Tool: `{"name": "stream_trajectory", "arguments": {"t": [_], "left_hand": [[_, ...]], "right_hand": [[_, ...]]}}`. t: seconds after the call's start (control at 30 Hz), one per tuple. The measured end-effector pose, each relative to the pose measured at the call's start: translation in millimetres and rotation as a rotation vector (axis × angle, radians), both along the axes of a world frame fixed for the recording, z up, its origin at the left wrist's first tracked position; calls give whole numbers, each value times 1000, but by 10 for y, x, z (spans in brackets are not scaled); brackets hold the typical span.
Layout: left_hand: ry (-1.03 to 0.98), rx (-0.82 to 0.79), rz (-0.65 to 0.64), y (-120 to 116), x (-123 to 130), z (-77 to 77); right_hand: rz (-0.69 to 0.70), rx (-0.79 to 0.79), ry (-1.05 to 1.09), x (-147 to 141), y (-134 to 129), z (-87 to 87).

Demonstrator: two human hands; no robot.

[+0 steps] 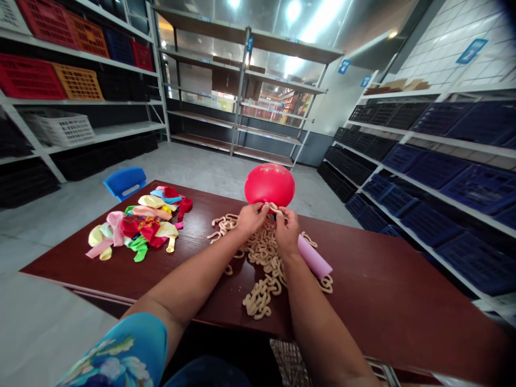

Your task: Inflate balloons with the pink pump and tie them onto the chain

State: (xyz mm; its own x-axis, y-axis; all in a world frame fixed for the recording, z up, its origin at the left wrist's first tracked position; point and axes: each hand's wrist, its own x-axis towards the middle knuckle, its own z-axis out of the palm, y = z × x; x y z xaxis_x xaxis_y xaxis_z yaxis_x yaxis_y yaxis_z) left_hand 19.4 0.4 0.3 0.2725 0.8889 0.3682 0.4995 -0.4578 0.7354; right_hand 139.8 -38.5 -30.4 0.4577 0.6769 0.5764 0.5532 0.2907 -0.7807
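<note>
Pinched between the fingertips of both hands is a short beige, rope-like curled piece (pixel 274 207). My left hand (pixel 250 217) grips its left end, and my right hand (pixel 287 228) has the right end. Just behind the fingers sits an inflated red balloon (pixel 269 185) with faint lettering; whether the fingers also hold its neck is hidden. Under and around my hands spreads a heap of similar beige curled pieces (pixel 264 250). Beside my right wrist, a pale purple tube (pixel 314 257) lies tilted on the heap's right side.
The dark red-brown table (pixel 371 279) carries a pile of limp, mixed-colour balloons (pixel 141 223) at left. A blue chair (pixel 126 183) stands behind its far left edge. Shelves with red crates (pixel 30 78) and dark blue crates (pixel 479 185) line the sides; a metal rack (pixel 242 80) stands at the back.
</note>
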Motion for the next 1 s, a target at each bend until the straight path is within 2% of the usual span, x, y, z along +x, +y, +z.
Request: {"name": "stream_trajectory", "arguments": {"t": [0.13,0.27,0.33,0.47,0.6,0.73,0.83,1.0], "left_hand": [[4,4,62,191,24,-18],[98,45,125,443,61,11],[129,10,120,558,85,19],[177,-160,34,677,105,-10],[187,-149,56,715,-35,-72],[236,-151,187,826,-457,-69],[321,-174,367,961,-948,-8],[501,-101,677,1164,-1786,46]], "right_hand": [[-27,7,-54,-47,-21,17],[-13,11,-103,-70,-23,7],[-7,5,-110,-71,-24,1],[10,-6,-118,-78,-42,9],[14,-2,-124,-88,-56,19],[18,-6,-160,-90,-53,12],[25,-13,-178,-90,-51,10],[52,-40,-193,-105,-60,23]]}}
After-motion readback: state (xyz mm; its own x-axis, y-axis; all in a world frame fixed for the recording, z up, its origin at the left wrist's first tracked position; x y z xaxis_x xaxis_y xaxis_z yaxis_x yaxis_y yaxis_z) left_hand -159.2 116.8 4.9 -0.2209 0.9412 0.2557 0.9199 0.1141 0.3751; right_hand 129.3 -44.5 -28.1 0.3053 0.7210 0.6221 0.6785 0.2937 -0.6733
